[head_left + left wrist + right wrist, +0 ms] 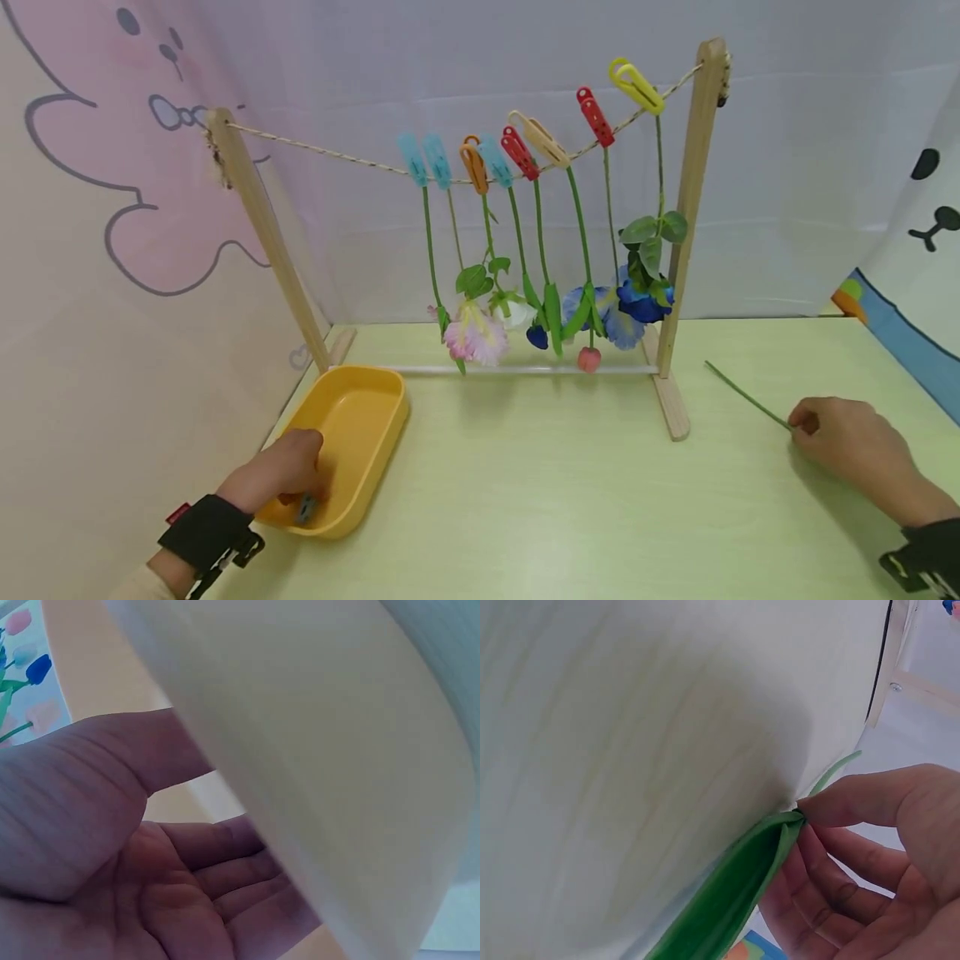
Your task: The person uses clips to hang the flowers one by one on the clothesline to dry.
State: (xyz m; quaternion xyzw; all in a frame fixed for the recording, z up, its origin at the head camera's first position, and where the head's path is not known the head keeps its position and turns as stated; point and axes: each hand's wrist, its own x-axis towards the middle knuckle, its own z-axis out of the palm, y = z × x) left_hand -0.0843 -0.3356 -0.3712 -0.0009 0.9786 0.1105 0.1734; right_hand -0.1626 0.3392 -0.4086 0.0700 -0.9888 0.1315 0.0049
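My left hand (292, 467) reaches down into a yellow tray (390, 450) at the left. Close under its fingers, a grey clothespin (306, 508) lies near the tray's front wall. In the left wrist view the tray wall (322, 750) hides the fingertips, so I cannot tell whether they grip the clothespin. Over at the right, my right hand (855, 442) pinches a green flower stem (742, 393) between thumb and fingers, its free end pointing to the back left. A long green leaf (727, 892) hangs from the pinch in the right wrist view; the flower head is hidden.
Behind the tray stands a wooden frame (686, 192) with a rope (322, 151) strung between its posts. Blue, orange, red, beige and yellow clothespins (595, 117) hold several artificial flowers (476, 333) head down from it. One frame foot (671, 408) juts forward on the table (540, 492).
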